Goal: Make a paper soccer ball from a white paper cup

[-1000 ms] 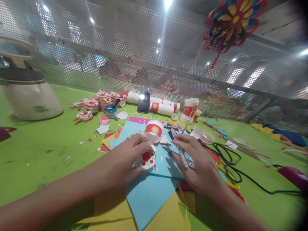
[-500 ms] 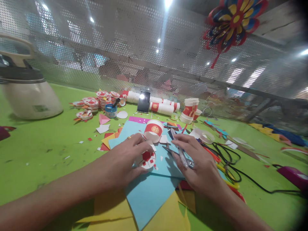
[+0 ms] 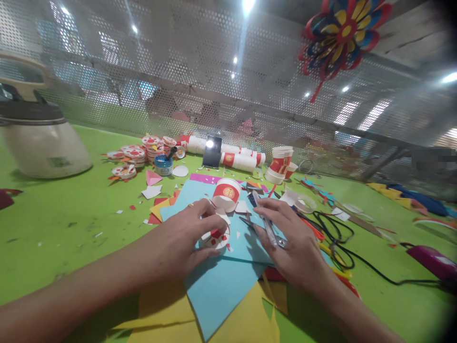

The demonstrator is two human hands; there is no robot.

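Note:
My left hand [image 3: 194, 233] is curled round a shallow white paper cup base [image 3: 223, 244] with red patches on its top, and its fingers partly cover it. Just behind stands a white and red paper cup [image 3: 227, 193] with a gold emblem, on light blue paper sheets [image 3: 228, 286]. In my right hand [image 3: 291, 233] lie a whitish pen-like stick [image 3: 269, 230] and a slim, dark-pointed metal tool [image 3: 249, 223]. The tool's tip points left, and its grip is partly hidden by my fingers. Small red and white scraps lie between my hands.
Finished-looking paper pieces [image 3: 134, 155] are piled at back left beside a blue jar [image 3: 163, 165]. Behind are a phone [image 3: 212, 152] and stacked cups [image 3: 280, 162]. A black cable [image 3: 371, 271] and orange-yellow scissor-like handles [image 3: 337, 262] lie right. A kettle [image 3: 46, 143] stands far left.
My left fingers have shifted over the cup base, which now shows a different angle with its red centre more covered. My right hand keeps nearly the same pose.

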